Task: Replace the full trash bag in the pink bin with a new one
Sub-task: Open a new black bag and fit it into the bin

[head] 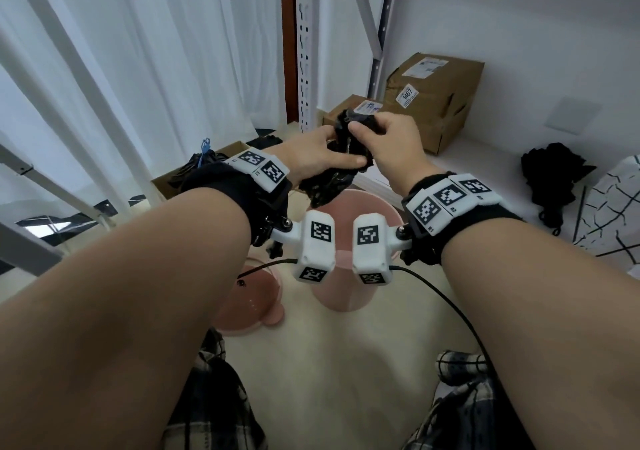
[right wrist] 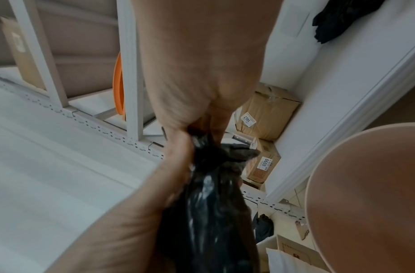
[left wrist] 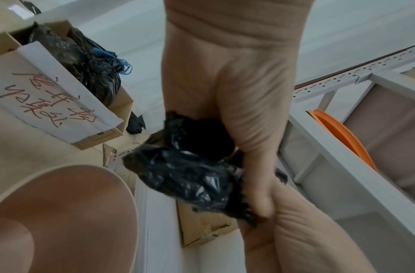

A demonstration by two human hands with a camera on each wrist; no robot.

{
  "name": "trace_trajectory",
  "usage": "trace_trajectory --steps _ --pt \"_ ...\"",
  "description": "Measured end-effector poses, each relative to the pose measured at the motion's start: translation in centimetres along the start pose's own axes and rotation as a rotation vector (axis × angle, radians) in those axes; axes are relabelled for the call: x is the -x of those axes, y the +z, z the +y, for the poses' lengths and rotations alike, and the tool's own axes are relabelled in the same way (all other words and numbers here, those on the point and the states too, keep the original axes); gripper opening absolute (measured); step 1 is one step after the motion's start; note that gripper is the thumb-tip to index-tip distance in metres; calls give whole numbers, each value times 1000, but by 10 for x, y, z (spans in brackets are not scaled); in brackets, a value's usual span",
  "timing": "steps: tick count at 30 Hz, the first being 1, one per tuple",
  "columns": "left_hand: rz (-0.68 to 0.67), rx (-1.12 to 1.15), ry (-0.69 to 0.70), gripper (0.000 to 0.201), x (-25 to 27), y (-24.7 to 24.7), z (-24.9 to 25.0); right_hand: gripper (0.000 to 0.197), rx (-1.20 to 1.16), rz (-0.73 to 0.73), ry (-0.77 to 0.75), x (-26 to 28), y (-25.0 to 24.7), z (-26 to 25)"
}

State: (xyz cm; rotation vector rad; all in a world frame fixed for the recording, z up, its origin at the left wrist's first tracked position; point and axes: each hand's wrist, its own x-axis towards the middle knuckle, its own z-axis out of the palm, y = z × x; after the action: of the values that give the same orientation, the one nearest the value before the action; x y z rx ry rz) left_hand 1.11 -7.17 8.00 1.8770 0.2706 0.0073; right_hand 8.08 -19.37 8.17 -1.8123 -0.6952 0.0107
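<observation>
A crumpled black trash bag (head: 327, 186) is bunched between both hands, above the pink bin (head: 346, 293). My left hand (head: 332, 148) grips the bag from the left, thumb laid across it. My right hand (head: 367, 127) pinches the bag's upper end from the right. In the left wrist view the bag (left wrist: 185, 173) hangs below the palm, over the bin's open mouth (left wrist: 61, 203). In the right wrist view the bag (right wrist: 209, 212) runs down between the two hands, beside the bin (right wrist: 365, 194). Nothing dark shows inside the bin.
A pink lid (head: 249, 297) lies on the floor left of the bin. A tied black bag with blue strings (head: 197, 169) sits in a cardboard box at the left. Brown boxes (head: 433, 93) stand behind, by a white shelf post (head: 306, 51). Black cloth (head: 550, 179) lies on the right ledge.
</observation>
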Motion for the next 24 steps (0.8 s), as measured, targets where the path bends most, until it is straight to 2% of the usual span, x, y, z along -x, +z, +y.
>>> trace_trajectory --steps 3,6,8,11,13,16,18,21,24 --pt "186 -111 35 37 -1 -4 -2 20 -12 -12 27 -2 -6 3" --pt "296 -416 29 22 0 -15 -10 24 142 190 29 -8 -17 14" --pt "329 -595 -47 23 3 -24 -22 26 187 318 51 -8 -25 23" --pt "331 -743 -167 29 8 -31 -33 27 264 349 67 -6 -31 30" --pt "322 -643 -143 45 7 -33 -32 27 254 300 57 -8 -30 29" --pt "143 -394 -7 76 9 -29 -19 27 199 147 20 -11 -23 23" --pt "55 -283 54 71 9 -24 -9 27 147 57 8 -11 -18 20" --pt "32 -39 87 53 12 -20 2 26 110 -6 1 -9 -13 16" --pt "-10 -55 73 39 9 -18 0 18 45 -29 44 -9 -10 16"
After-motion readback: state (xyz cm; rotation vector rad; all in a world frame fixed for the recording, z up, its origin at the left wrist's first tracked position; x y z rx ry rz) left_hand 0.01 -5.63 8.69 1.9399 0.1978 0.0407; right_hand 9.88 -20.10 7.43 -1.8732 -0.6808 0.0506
